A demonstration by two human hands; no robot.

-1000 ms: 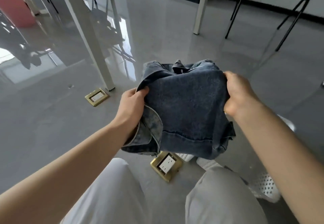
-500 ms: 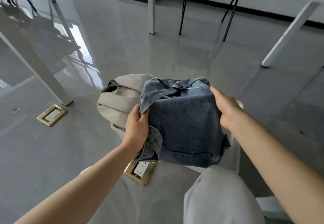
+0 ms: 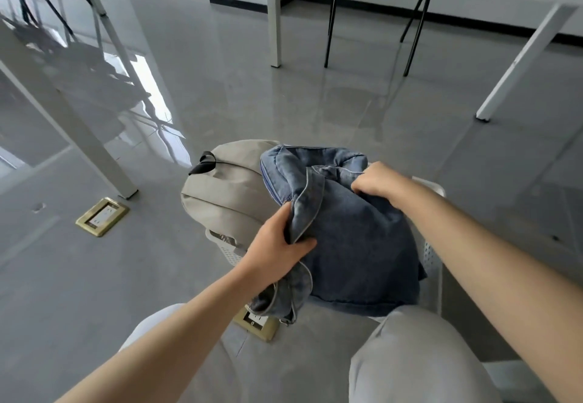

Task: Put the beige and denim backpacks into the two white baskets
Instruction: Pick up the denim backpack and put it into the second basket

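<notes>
Both hands gripped the denim pack (image 3: 356, 245) over a white basket (image 3: 433, 254): left hand (image 3: 277, 251) clenched on its side flap, right hand (image 3: 377, 181) on the top edge. Beige pack (image 3: 227, 191) sat in the other basket (image 3: 225, 246), touching the denim.

the denim backpack (image 3: 356, 245) covers the mouth of the right white basket (image 3: 432, 254), and both hands grip its fabric. touching its left side, the beige backpack (image 3: 227, 194) fills the left basket (image 3: 225, 246). open grey floor (image 3: 284, 103) lies beyond; a white table leg (image 3: 79, 137) stands far left.
</notes>
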